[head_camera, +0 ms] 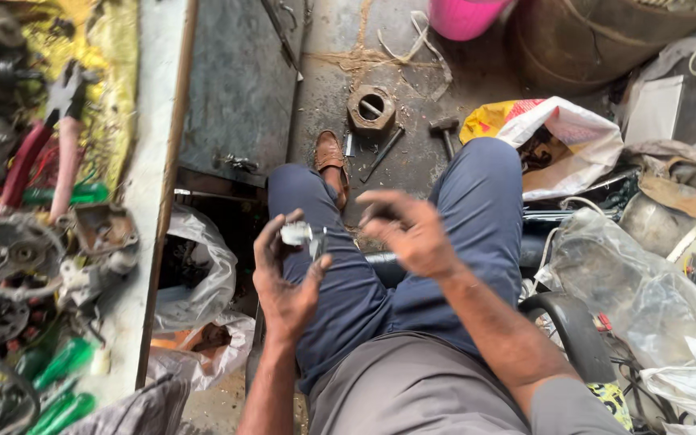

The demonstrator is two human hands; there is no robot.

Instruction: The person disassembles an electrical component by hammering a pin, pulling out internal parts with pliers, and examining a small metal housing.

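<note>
My left hand (285,274) is raised over my left thigh, its fingers closed around a small white and metal part (298,234). My right hand (408,229) hovers just to the right of it, fingers curled and pinched together; whether something tiny sits between the fingertips cannot be made out. Both hands are above my lap, in blue trousers (412,266), as I sit on a chair.
A workbench (151,201) on the left holds pliers with red handles (42,153), motor parts (6,254) and green-handled screwdrivers (62,366). On the floor lie a large hex nut (370,108), a hammer (446,133) and a pink bucket (465,16). Plastic bags (638,290) crowd the right.
</note>
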